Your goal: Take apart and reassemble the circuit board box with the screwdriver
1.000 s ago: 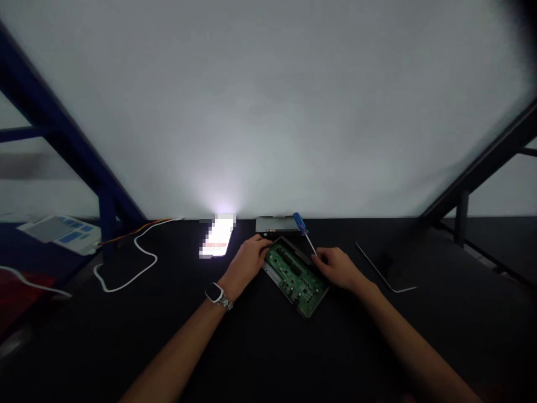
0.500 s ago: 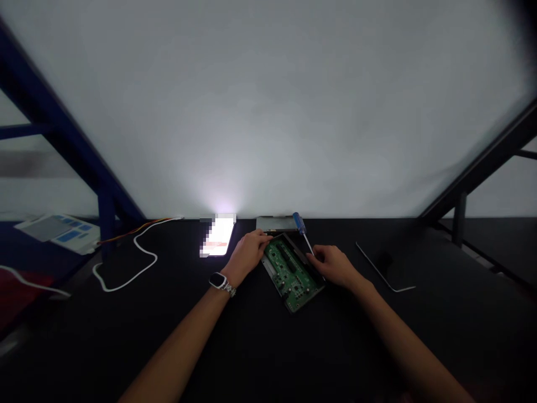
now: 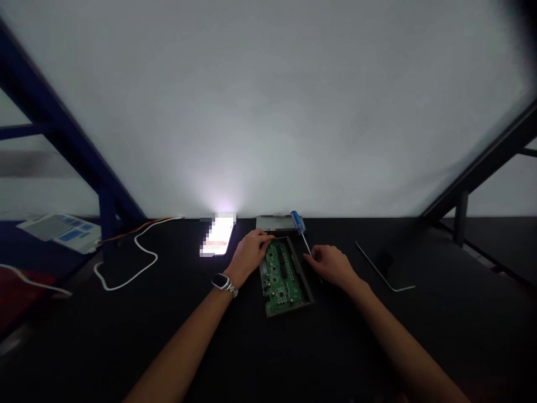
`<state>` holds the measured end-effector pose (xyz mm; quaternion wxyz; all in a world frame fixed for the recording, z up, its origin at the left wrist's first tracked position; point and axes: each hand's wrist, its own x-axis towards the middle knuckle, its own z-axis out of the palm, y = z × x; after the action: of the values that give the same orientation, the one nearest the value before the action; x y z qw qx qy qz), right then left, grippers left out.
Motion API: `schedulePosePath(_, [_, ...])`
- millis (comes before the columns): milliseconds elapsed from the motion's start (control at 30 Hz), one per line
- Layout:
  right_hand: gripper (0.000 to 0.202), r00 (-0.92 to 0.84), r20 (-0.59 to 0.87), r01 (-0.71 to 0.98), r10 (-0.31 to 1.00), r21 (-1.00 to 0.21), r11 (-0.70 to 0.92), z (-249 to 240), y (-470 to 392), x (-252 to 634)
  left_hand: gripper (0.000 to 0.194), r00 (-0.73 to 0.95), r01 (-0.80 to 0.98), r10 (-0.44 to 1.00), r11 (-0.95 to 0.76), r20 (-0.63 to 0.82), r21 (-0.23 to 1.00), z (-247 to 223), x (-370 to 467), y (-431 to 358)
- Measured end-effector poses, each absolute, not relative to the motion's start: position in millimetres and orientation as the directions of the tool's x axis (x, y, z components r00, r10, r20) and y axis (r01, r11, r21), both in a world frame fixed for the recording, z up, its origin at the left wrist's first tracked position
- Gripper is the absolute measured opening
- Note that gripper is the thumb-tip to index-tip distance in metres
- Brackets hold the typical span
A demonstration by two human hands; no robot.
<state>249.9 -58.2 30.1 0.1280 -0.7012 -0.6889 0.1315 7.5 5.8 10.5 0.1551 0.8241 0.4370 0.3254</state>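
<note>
A green circuit board (image 3: 285, 280) in a dark metal frame lies on the black table, its long side running nearly front to back. My left hand (image 3: 250, 254), with a watch on the wrist, is closed on the frame's far left corner. To the right of the board, my right hand (image 3: 329, 262) pinches the shaft of a screwdriver (image 3: 297, 221) whose blue handle points away from me. The screwdriver's thin tip shows below my fingers, beside the frame and apart from it.
Behind the board is a flat grey metal box (image 3: 274, 223) against the wall. A glowing phone (image 3: 218, 235) stands left of it. A white cable (image 3: 155, 258) curls at the left. At the right lies a dark flat panel (image 3: 388, 260) with a pale edge.
The circuit board has turned clockwise, its near end swinging left, away from my right hand. The screwdriver has shifted slightly left. My left hand has stayed at the far corner.
</note>
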Motion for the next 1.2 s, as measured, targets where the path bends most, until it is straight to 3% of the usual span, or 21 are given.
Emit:
schedulePosePath(267, [0.029, 0.114, 0.021, 0.920, 0.993, -0.379, -0.098, 30, -62, 245, 0.025, 0.389, 0.638, 0.812, -0.578, 0.435, 0.509, 10, 12, 11])
schedulePosePath(367, [0.027, 0.154, 0.102, 0.905, 0.983, -0.413, -0.099, 37, -70, 240, 0.023, 0.376, 0.666, 0.808, -0.576, 0.453, 0.474, 11, 14, 10])
schedulePosePath(467, [0.027, 0.072, 0.253, 0.922, 0.965, -0.386, 0.033, 43, -80, 224, 0.022, 0.368, 0.689, 0.815, -0.562, 0.447, 0.458, 12, 17, 10])
schedulePosePath(567, [0.028, -0.144, 0.347, 0.929, 0.927, -0.276, 0.248, 43, -87, 202, 0.023, 0.371, 0.684, 0.809, -0.570, 0.456, 0.456, 10, 20, 12])
schedulePosePath(700, [0.026, -0.255, 0.298, 0.935, 0.920, -0.167, 0.313, 36, -86, 187, 0.022, 0.349, 0.653, 0.807, -0.574, 0.476, 0.494, 5, 20, 13])
schedulePosePath(867, [0.016, -0.254, 0.264, 0.947, 0.931, -0.126, 0.294, 32, -75, 191, 0.023, 0.361, 0.625, 0.795, -0.595, 0.488, 0.505, 8, 11, 10])
schedulePosePath(1200, [0.029, -0.279, 0.238, 0.960, 0.931, 0.053, 0.274, 39, -57, 188, 0.024, 0.424, 0.619, 0.769, -0.631, 0.478, 0.467, 12, -5, 6])
